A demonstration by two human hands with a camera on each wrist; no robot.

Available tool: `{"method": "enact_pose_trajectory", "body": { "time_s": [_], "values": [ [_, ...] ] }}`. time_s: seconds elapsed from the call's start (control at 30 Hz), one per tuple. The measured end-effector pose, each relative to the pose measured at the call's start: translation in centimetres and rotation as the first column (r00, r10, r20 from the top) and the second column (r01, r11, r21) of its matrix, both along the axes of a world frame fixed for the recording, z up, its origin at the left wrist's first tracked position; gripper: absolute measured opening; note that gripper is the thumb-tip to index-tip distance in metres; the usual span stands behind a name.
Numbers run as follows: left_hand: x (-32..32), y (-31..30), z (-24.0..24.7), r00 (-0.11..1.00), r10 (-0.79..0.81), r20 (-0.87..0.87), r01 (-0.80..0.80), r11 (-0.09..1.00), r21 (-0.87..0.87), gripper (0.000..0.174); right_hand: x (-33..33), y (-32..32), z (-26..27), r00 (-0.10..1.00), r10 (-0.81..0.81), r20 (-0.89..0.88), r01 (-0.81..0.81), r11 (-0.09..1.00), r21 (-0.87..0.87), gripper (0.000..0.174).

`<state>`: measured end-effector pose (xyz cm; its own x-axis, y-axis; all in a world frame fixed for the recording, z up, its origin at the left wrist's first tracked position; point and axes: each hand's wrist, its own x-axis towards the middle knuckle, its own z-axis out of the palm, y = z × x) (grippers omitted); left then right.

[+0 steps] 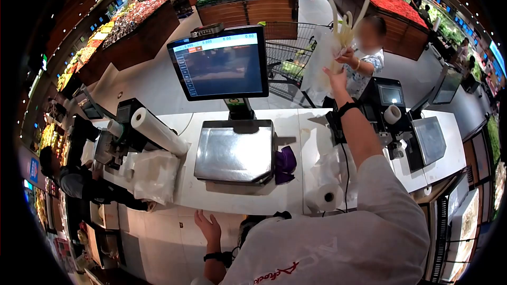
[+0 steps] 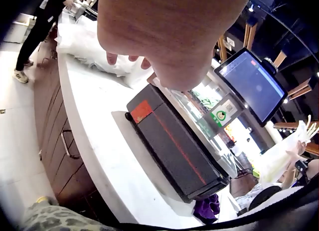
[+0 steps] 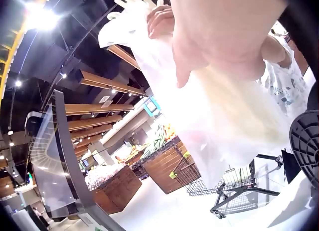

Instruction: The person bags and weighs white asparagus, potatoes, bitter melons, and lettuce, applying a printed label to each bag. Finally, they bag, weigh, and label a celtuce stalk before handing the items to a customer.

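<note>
Bag of stalks (image 1: 319, 66) points upright; right hand (image 1: 336, 78) touches it, grip unclear; left hand (image 1: 208, 227) relaxed.

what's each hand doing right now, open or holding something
Left hand: open, holding nothing.
Right hand: stretched out against the plastic produce bag; whether it grips the bag cannot be told.

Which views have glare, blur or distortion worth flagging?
Head view: heavy fisheye, black vignette, counter edges bow. Left wrist view: left hand looms close and soft at top; scale reasonably sharp. Right wrist view: right hand out of focus, ceiling lamp flares top left, plastic bag washed out by backlight.
</note>
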<state>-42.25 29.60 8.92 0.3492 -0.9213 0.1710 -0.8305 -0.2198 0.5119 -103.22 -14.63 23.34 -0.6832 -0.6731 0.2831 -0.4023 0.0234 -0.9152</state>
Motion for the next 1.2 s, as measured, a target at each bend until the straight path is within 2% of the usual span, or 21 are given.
{"method": "enact_pose_trajectory", "body": {
  "time_s": [0.07, 0.17, 0.2, 0.3, 0.4, 0.5, 0.53, 0.63, 0.67, 0.73, 0.77, 0.8, 0.9, 0.93, 0.97, 1.03, 1.07, 1.1, 1.13, 1.17, 1.2],
  "values": [
    [0.1, -0.1, 0.2, 1.000, 0.004, 0.014, -0.004, 1.000, 0.000, 0.049, 0.3, -2.0, -2.2, 0.998, 0.052, -0.038, -0.059, 0.976, -0.207, 0.078],
    [0.2, -0.2, 0.5, 1.000, 0.017, 0.012, -0.017, 1.000, 0.020, 0.048, 3.2, -0.3, 0.4, 0.964, 0.259, 0.057, -0.257, 0.966, -0.025, 0.065],
    [0.2, -0.1, 0.5, 1.000, 0.022, 0.005, -0.022, 0.999, 0.033, 0.048, 3.9, 0.1, 0.0, 0.940, 0.339, 0.030, -0.336, 0.938, -0.087, 0.055],
    [0.7, -0.4, 0.5, 1.000, -0.002, -0.006, 0.002, 1.000, 0.029, 0.047, 6.6, 2.0, -0.6, 0.880, 0.418, 0.226, -0.350, 0.892, -0.287, 0.045],
    [0.9, -1.9, 1.2, 0.999, -0.047, -0.021, 0.047, 0.999, 0.001, 0.044, 9.1, 5.4, 1.0, 0.855, 0.366, 0.368, -0.302, 0.927, -0.220, 0.032],
    [1.6, -5.1, 2.7, 0.969, -0.247, -0.007, 0.247, 0.968, -0.053, 0.040, 10.2, 10.2, 4.7, 0.750, 0.565, 0.345, -0.552, 0.821, -0.146, 0.033],
    [1.3, -6.4, 3.5, 0.952, -0.284, -0.111, 0.282, 0.959, -0.036, 0.037, 10.8, 11.7, 5.9, 0.748, 0.633, 0.200, -0.613, 0.774, -0.158, 0.029],
    [-0.5, -10.8, 8.6, 0.834, -0.409, -0.370, 0.422, 0.905, -0.049, 0.029, 14.2, 15.9, 9.2, 0.651, 0.677, 0.342, -0.645, 0.732, -0.221, 0.029],
    [-1.2, -12.1, 10.6, 0.773, -0.475, -0.421, 0.486, 0.869, -0.090, 0.027, 15.5, 17.5, 10.6, 0.660, 0.661, 0.357, -0.658, 0.738, -0.151, 0.027],
    [-2.6, -14.3, 15.0, 0.694, -0.544, -0.472, 0.557, 0.821, -0.127, 0.023, 18.8, 21.0, 14.2, 0.687, 0.683, 0.246, -0.707, 0.707, 0.011, 0.034],
    [-3.0, -15.2, 16.6, 0.614, -0.551, -0.565, 0.582, 0.800, -0.149, 0.024, 20.4, 22.4, 14.7, 0.692, 0.695, 0.193, -0.718, 0.689, 0.094, 0.037],
    [-3.2, -16.2, 18.1, 0.525, -0.549, -0.650, 0.603, 0.779, -0.170, 0.025, 21.9, 23.5, 14.0, 0.639, 0.723, 0.262, -0.754, 0.656, 0.031, 0.043],
    [-2.9, -18.4, 22.7, 0.203, -0.551, -0.809, 0.632, 0.705, -0.321, 0.043, 27.1, 26.9, 12.1, 0.634, 0.770, -0.073, -0.762, 0.638, 0.116, 0.046],
    [-2.6, -19.1, 23.4, 0.093, -0.551, -0.829, 0.633, 0.676, -0.378, 0.053, 28.8, 28.0, 11.5, 0.605, 0.795, -0.037, -0.789, 0.605, 0.103, 0.046],
    [-2.8, -18.8, 26.0, 0.087, -0.445, -0.891, 0.591, 0.743, -0.313, 0.060, 30.5, 29.0, 10.9, 0.574, 0.819, -0.002, -0.816, 0.572, 0.088, 0.045],
    [-2.0, -18.8, 28.8, -0.022, -0.198, -0.980, 0.576, 0.799, -0.174, 0.063, 33.7, 30.9, 9.9, 0.507, 0.859, 0.067, -0.862, 0.504, 0.053, 0.045],
    [-0.6, -19.6, 28.7, -0.030, -0.206, -0.978, 0.734, 0.660, -0.162, 0.062, 35.3, 31.0, 7.6, 0.524, 0.842, 0.130, -0.848, 0.530, -0.013, 0.041],
    [0.9, -20.2, 28.5, -0.044, -0.213, -0.976, 0.858, 0.493, -0.147, 0.061, 36.4, 31.3, 5.3, 0.539, 0.833, 0.128, -0.840, 0.542, 0.005, 0.039],
    [-0.6, -18.1, 29.7, 0.091, -0.305, -0.948, 0.731, 0.667, -0.144, 0.057, 37.4, 31.5, 3.5, 0.552, 0.824, 0.127, -0.832, 0.554, 0.023, 0.038],
    [0.8, -18.8, 26.7, 0.039, -0.255, -0.966, 0.791, 0.599, -0.126, 0.049, 38.3, 31.9, 2.0, 0.567, 0.814, 0.129, -0.823, 0.567, 0.040, 0.036],
    [1.7, -19.0, 25.5, 0.081, -0.266, -0.961, 0.836, 0.543, -0.080, 0.046, 39.5, 32.3, 1.6, 0.562, 0.817, 0.130, -0.815, 0.574, -0.084, 0.034]
  ]
}}
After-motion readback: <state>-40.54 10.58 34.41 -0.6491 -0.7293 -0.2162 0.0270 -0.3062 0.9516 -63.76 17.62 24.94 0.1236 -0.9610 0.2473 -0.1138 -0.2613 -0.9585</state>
